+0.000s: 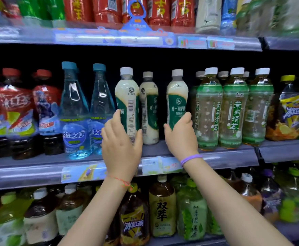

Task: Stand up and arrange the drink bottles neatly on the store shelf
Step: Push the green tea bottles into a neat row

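Bottles are what this is all about, and the middle shelf (pixel 216 157) is packed with them from end to end. Largest first: dark red-label bottles (pixel 12 110) are crowded at the far left, then two clear blue water bottles (pixel 74 110) are lined up next to them. On the other side, a tight row of green tea bottles (pixel 234 107) is set upright, with a yellow-label iced tea bottle (pixel 289 110) seen past those.

In between, three creamy white bottles with green labels are found. The left white bottle (pixel 127 96) is gripped low down by the left hand (pixel 120 148), thumb on one side and fingers wrapped round the other, barcode side turned out. The right white bottle (pixel 177 96) is held near its base by the right hand (pixel 180 137), fingers curled around it. Whether either one is resting on the shelf can't be told, since the bases are hidden by the hands. A third white bottle (pixel 149 107) is left standing between them, set further back, untouched.

Smallest stuff: a purple band (pixel 191 158) is worn on the right wrist, and a thin red string (pixel 122 181) is tied round the left wrist.
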Demonstrator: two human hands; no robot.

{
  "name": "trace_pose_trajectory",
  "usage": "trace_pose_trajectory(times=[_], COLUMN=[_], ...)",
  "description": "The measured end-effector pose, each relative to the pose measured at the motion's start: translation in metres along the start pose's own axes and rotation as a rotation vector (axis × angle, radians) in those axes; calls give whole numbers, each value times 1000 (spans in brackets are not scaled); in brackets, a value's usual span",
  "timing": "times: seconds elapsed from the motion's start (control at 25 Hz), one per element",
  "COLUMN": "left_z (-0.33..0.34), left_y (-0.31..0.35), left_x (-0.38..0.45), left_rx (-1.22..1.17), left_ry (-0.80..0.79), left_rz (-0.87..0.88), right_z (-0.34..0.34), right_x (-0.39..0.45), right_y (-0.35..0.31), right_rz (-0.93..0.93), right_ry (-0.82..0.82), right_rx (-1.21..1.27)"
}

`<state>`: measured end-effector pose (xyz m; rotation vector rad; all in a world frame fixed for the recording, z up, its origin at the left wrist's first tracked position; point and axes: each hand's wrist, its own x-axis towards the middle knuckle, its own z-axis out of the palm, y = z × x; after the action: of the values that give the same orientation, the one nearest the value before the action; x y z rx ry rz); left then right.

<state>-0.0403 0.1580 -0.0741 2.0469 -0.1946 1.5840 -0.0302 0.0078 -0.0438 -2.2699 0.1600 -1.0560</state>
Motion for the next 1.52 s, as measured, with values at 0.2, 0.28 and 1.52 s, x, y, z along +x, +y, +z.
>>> trace_pose_trajectory(times=[0.2,0.28,1.52], left_z=[2,2,4], left_y=[-4,-4,-1], left_x=[-2,-3,-5], left_rx=[-6,0,33], left_ry=[0,-3,8], left_rz=[12,3,14], right_z=[5,-2,-35], right_x=[7,4,-1], right_y=[1,-2,-6], right_rz=[49,51,-442], right_ry=[-27,-49,192], right_rx=[-14,-22,-111])
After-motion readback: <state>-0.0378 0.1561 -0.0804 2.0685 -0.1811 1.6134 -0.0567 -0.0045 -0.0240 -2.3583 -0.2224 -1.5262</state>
